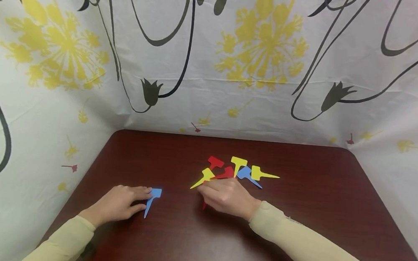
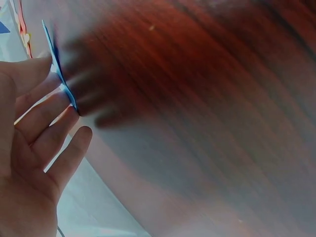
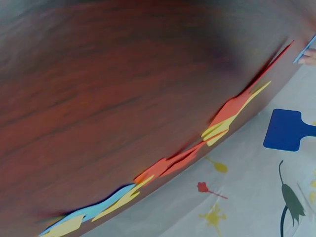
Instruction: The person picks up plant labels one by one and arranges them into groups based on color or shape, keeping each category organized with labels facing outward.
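Note:
My left hand (image 1: 120,202) touches a T-shaped blue plant tag (image 1: 155,193) on the table, its fairly straight fingertips on the head and thumb beside the stem. Edge-on in the left wrist view, this tag (image 2: 60,74) meets the fingertips. My right hand (image 1: 228,197) is low in front of the pile, fingers curled. A raised dark blue plant tag (image 3: 284,130) shows in the right wrist view; the fingers holding it are outside that frame. Under the right hand lies a red plant tag (image 3: 236,104), mostly hidden from the head camera, beside a yellow tag (image 1: 207,174).
Beyond the right hand lie more red (image 1: 215,162), yellow (image 1: 238,162) and blue tags (image 1: 245,173), some overlapping. Another yellow tag (image 1: 257,173) points right. The dark wooden table (image 1: 168,244) has rounded far corners, with patterned white cloth (image 1: 215,64) hanging behind and at both sides.

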Motion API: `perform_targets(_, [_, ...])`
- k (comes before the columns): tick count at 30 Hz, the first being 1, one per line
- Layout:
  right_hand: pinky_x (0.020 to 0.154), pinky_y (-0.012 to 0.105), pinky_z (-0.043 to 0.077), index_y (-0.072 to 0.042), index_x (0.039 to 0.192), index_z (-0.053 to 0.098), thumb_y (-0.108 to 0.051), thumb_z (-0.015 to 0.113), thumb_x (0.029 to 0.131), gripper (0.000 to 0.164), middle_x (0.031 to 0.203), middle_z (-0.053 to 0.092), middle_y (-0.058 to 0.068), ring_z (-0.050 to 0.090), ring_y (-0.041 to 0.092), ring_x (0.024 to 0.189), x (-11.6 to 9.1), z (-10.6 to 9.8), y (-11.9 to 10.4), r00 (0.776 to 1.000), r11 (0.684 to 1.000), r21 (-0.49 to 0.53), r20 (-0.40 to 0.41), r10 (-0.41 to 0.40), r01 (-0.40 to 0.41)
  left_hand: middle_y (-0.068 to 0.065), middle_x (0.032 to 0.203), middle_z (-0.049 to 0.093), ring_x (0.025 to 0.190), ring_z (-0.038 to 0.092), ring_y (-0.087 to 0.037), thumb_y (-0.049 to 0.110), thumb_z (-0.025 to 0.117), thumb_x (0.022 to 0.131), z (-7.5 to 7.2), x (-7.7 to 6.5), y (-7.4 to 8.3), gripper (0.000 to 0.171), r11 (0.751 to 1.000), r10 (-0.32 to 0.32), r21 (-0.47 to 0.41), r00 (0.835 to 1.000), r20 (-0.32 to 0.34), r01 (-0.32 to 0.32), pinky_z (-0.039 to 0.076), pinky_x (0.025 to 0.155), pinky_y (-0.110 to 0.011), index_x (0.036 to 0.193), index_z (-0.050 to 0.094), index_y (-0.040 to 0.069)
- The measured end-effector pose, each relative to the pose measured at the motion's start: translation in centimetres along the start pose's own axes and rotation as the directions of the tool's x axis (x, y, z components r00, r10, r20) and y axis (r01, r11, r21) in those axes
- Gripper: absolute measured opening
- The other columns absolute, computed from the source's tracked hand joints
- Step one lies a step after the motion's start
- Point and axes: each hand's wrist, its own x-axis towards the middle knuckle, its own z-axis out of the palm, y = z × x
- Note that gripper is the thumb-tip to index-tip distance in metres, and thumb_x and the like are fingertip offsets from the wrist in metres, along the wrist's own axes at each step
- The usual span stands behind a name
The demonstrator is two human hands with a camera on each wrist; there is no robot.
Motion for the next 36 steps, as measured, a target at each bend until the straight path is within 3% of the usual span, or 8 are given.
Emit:
perform_targets(4, [0.059, 0.022, 0.054, -0.012, 0.107, 0.073, -0.008, 0.064, 0.088, 0.022, 0.090, 0.070, -0.008, 0.064, 0.006, 0.070, 0.5, 0.6, -0.4, 1.000, 1.000, 0.005, 0.001, -0.015, 0.015, -0.005, 0.133, 0.065, 0.117, 0.065, -0.023, 0.029, 0.077, 0.090, -0.1, 0.1, -0.1, 0.038, 1.000, 0.008, 0.010, 1.000, 0.009, -0.008, 0.056, 0.087, -0.050, 0.126, 0.073, 0.015])
perform_targets(14, [0.061, 0.023, 0.056, -0.010, 0.112, 0.074, -0.009, 0.075, 0.081, 0.031, 0.094, 0.072, -0.005, 0.066, 0.007, 0.075, 0.5, 1.3, -0.5, 0.999, 0.999, 0.012, 0.027, -0.031, 0.030, -0.004, 0.133, 0.066, 0.116, 0.066, -0.022, 0.032, 0.080, 0.087, 0.0, 0.3, -0.1, 0.042, 1.000, 0.011, -0.008, 1.000, 0.000, -0.011, 0.057, 0.086, -0.048, 0.125, 0.074, 0.016])
perform_targets(24, [0.077, 0.025, 0.058, -0.008, 0.113, 0.073, -0.009, 0.081, 0.079, 0.035, 0.101, 0.074, -0.002, 0.071, 0.008, 0.092, 1.5, 2.4, -0.5, 0.999, 0.997, 0.074, 0.014, -0.033, 0.032, -0.003, 0.134, 0.065, 0.117, 0.065, -0.020, 0.043, 0.080, 0.085, -0.3, 0.3, -0.2, 0.049, 1.000, -0.004, 0.009, 0.999, 0.041, 0.003, 0.056, 0.088, -0.048, 0.126, 0.073, 0.016])
perform_targets(33, [0.071, 0.019, 0.056, -0.010, 0.107, 0.073, -0.014, 0.077, 0.083, 0.025, 0.094, 0.072, -0.005, 0.068, 0.005, 0.080, 1.8, 3.6, -1.3, 0.994, 0.998, 0.065, 0.106, -0.026, 0.019, -0.003, 0.133, 0.065, 0.116, 0.066, -0.020, 0.046, 0.080, 0.084, -0.1, 0.2, -0.4, 0.051, 1.000, 0.000, 0.009, 1.000, 0.016, -0.001, 0.056, 0.087, -0.048, 0.125, 0.074, 0.017])
perform_targets(36, [0.063, 0.016, 0.052, -0.011, 0.102, 0.073, -0.014, 0.071, 0.086, 0.016, 0.087, 0.069, -0.006, 0.063, 0.004, 0.070, 1.7, 3.8, -1.6, 0.990, 0.998, 0.059, 0.131, -0.043, 0.035, -0.003, 0.134, 0.065, 0.116, 0.066, -0.020, 0.047, 0.079, 0.084, -0.1, 0.2, -0.3, 0.051, 1.000, -0.010, 0.002, 1.000, 0.026, 0.010, 0.056, 0.088, -0.048, 0.126, 0.074, 0.017])
